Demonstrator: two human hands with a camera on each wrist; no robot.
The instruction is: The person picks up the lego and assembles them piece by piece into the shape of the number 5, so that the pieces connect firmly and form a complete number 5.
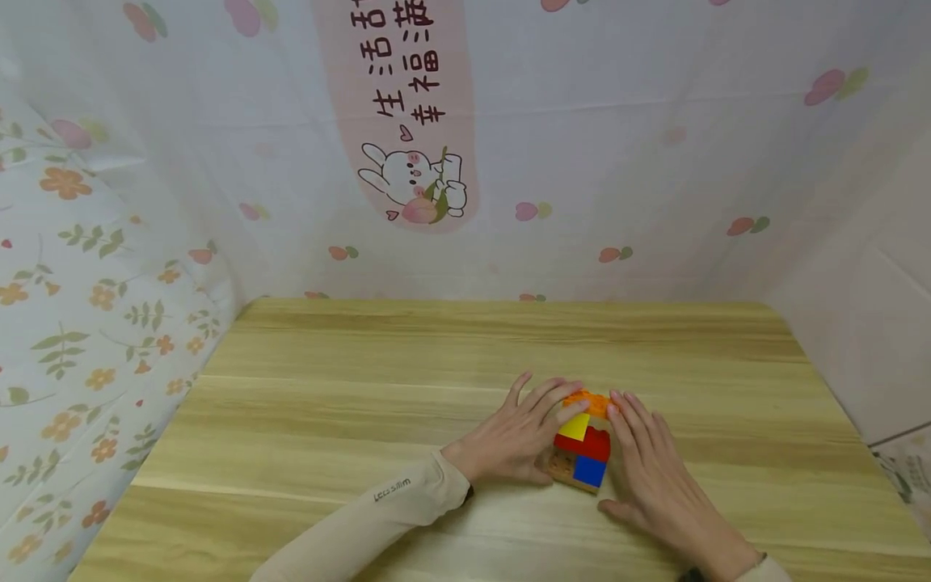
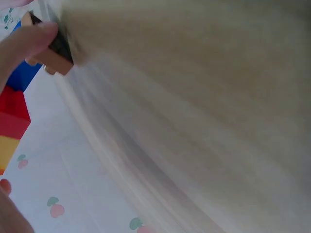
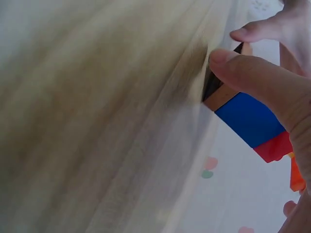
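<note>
Both hands hold a stack of toy building bricks from its two sides, over the right half of the table. It has a tan base with studs, then a blue brick, a red brick, a yellow brick and an orange brick on top. My left hand has fingertips at the orange and yellow bricks and its thumb at the base. Fingers of my right hand reach the orange brick's right end. In the right wrist view, the right thumb overlaps the base near its dark underside.
The wood-grain table extends widely to the left and beyond the hands. A printed cloth hangs along its back edge, and a floral cloth hangs at the left.
</note>
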